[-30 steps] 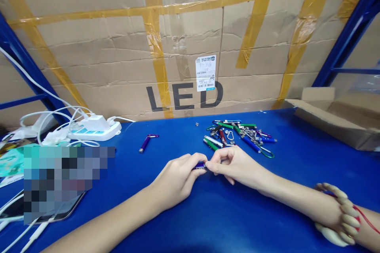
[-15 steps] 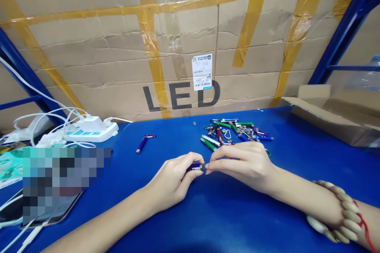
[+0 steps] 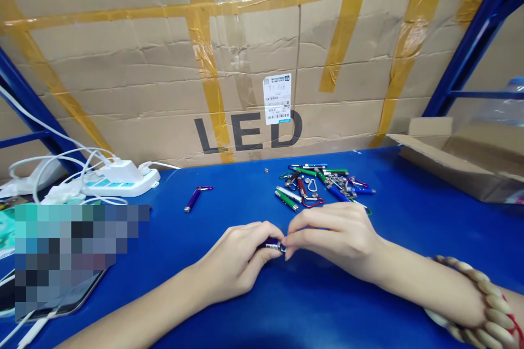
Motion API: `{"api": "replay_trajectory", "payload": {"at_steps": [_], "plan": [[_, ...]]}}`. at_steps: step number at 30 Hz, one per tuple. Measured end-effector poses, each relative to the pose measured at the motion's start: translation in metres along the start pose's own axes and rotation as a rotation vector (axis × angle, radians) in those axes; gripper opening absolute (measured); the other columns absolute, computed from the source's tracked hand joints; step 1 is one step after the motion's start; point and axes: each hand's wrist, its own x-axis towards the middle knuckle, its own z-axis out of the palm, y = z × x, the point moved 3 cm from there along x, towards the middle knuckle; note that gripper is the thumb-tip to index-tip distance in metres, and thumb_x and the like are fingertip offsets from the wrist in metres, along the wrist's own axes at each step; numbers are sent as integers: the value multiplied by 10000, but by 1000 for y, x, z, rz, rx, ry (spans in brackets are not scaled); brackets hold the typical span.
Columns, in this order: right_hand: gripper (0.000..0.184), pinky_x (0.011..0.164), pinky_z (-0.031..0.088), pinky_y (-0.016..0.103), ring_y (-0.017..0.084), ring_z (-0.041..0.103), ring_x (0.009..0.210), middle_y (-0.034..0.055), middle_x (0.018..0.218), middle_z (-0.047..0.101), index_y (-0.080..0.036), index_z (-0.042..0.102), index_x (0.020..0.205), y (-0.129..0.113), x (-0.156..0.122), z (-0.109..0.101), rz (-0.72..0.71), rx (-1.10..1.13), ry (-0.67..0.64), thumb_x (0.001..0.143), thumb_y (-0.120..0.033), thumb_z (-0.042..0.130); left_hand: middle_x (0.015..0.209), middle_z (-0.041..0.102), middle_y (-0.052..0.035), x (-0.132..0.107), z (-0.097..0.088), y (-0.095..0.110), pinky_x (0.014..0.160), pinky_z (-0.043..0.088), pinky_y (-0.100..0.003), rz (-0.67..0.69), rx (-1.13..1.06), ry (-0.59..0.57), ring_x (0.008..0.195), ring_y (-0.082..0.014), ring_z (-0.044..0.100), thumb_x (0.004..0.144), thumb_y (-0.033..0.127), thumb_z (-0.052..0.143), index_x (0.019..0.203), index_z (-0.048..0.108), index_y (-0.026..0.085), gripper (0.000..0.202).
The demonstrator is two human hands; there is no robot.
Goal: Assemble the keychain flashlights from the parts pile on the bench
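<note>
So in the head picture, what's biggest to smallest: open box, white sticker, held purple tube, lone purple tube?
Open box
White sticker
Held purple tube, lone purple tube: too close to rank; the left hand partly hides the first.

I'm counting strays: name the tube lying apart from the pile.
The purple tube, alone left of the pile; others are heaped there, bar the held tube in the left hand.

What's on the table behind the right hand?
Behind the right hand lies a pile of coloured tubes and clips; a red clip and part of a green loop show past it. Whatever the hand covers can't be seen.
</note>
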Motion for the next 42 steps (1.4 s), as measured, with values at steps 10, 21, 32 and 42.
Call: {"api": "replay_trajectory", "payload": {"at_steps": [10,21,32,42], "plan": [[142,516,393,173,72,597,622,-24,740,659,-184,663,742,5,-4,13,188,314,42,845,-269,615,772,591,-15,-3,1,-2,582,413,-208,0,21,51,669,-134,574,893,160,402,873,468,188,74],[182,413,266,214,75,387,429,-22,507,558,-167,704,625,18,-5,31,921,637,-222,642,-342,748,706,574,-15,-3,4,-2,541,395,-219,131,164,155,597,-139,538,907,158,384,831,437,185,97],[239,386,263,200,73,399,371,-37,425,497,-144,677,642,17,0,26,900,716,-189,671,-380,709,825,632,-25,-1,1,-3,622,460,-221,98,208,178,709,-144,606,914,173,410,978,489,177,102],[182,457,257,215,131,580,613,-16,741,663,-228,654,721,69,-6,-13,756,-311,-74,822,-368,595,887,634,-11,-2,-7,-9,681,472,-237,-55,365,280,796,-145,628,922,258,429,1011,489,198,123]]}}
